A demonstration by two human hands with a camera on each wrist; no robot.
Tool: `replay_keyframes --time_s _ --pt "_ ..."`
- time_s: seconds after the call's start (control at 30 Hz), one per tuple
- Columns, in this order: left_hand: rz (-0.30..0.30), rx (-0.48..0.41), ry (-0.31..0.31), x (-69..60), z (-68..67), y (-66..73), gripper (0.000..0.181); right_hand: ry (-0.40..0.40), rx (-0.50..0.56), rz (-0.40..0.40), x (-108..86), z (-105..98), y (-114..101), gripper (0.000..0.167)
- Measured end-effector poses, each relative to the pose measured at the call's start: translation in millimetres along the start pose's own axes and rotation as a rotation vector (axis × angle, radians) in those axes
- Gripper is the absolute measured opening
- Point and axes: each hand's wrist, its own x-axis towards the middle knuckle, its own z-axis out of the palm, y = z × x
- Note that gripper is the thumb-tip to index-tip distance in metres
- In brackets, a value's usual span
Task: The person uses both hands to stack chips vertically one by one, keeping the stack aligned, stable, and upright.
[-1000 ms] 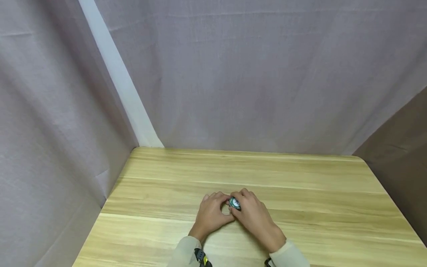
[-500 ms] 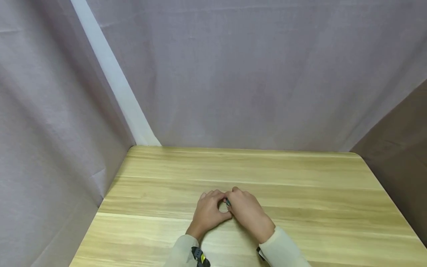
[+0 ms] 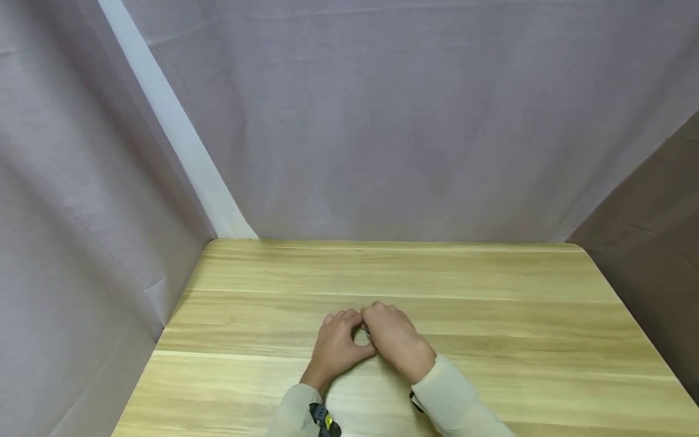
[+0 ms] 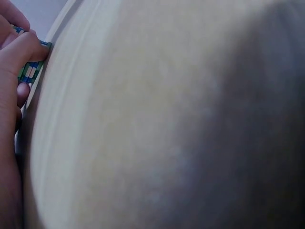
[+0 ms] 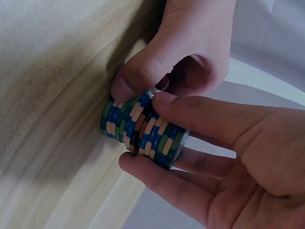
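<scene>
A stack of poker chips with green, blue and tan edges stands on the wooden table in the right wrist view. My right hand pinches the upper chips between thumb and fingers. They sit offset from the lower chips, with a narrow gap showing on one side. Curled round the lower part is my left hand, its thumb on the chips' edges. In the head view both hands nearly hide the stack. Only part of the chips shows beside fingers in the left wrist view.
The wooden table reaches back to a grey curtain. More curtain hangs at the left, and brown cloth at the right. A dark band sits on the left wrist.
My right hand has moved slightly left and turned over the stack, so the chip's white-centred face no longer shows in the head view. My left hand keeps nearly the same pose.
</scene>
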Motion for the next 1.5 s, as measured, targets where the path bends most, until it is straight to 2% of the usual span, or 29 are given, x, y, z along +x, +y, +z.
replay_keyframes --time_s 0.27,0.63,0.83,0.93,1.03,1.17,1.23,1.37,1.5 --pt "-0.017 -0.009 -0.024 -3.7 -4.4 -2.6 0.031 -0.018 0.011 0.001 1.8 4.4 -3.3 0.023" --pt "-0.014 -0.013 -0.058 -2.9 -5.2 1.0 0.032 0.031 0.049 0.022 -3.5 6.8 -1.8 0.023" --pt "0.002 -0.01 -0.058 -3.0 -3.0 2.7 0.038 0.021 -0.006 0.06 -9.1 5.5 -2.9 0.009" --pt "0.012 -0.005 -0.049 -0.2 -4.1 3.9 0.039 0.02 -0.053 0.079 -9.9 2.7 -3.1 0.008" --pt "0.0 -0.004 -0.044 0.2 -8.9 1.2 0.042 0.061 -0.077 0.056 -7.5 0.5 -6.5 0.021" --pt "-0.026 -0.024 -0.047 -4.0 -16.4 -6.8 0.055 0.154 -0.071 0.019 -5.0 -1.6 -12.3 0.04" --pt "-0.038 -0.033 -0.042 -7.1 -20.6 -12.1 0.055 0.198 -0.063 0.016 -4.5 -2.7 -14.2 0.046" --pt "-0.052 -0.057 -0.039 -11.6 -30.8 -20.2 0.047 0.288 -0.027 0.028 -6.4 -2.1 -9.4 0.049" --pt "-0.051 -0.093 -0.062 -13.1 -39.0 -21.3 0.041 0.299 -0.023 0.083 -14.6 4.4 7.3 0.045"
